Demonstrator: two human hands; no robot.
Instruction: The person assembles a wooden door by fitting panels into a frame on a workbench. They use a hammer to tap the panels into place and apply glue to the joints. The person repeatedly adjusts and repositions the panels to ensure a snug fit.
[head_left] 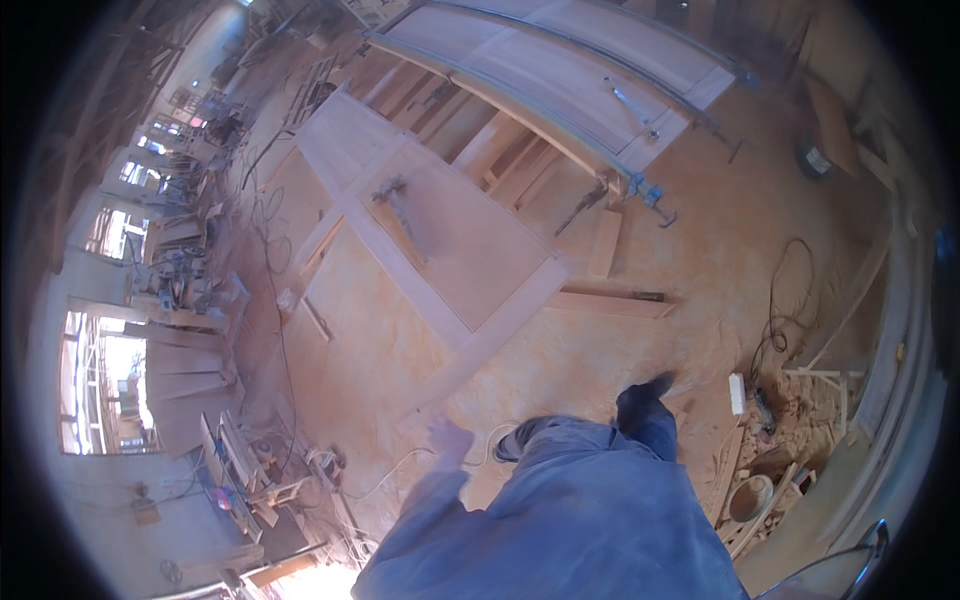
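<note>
Standing at the wooden panel (pixel 490 240).
It lies ahead of my blurred left hand (pixel 450 440), grip indeterminable; my right hand is out of view. Tan floor (pixel 560 370) below; windows (pixel 128 380) line the left wall (pixel 95 490).

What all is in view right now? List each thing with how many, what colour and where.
Framed panel: one, pale wood, centre
Tool: one, dark, on that panel, kind too blurred to tell
Larger panel: one, pale wood, top
Bar clamps: at least two, blue and metallic, on the larger panel
White block: one, white, floor at right
Bucket: one, pale, lower right
Cable: at least one, dark, floor at right
Windows: several, bright, left wall
Left hand: one, blurred, near the framed panel's lower end
Right hand: not in view
Feet: two, dark, lower middle
</note>
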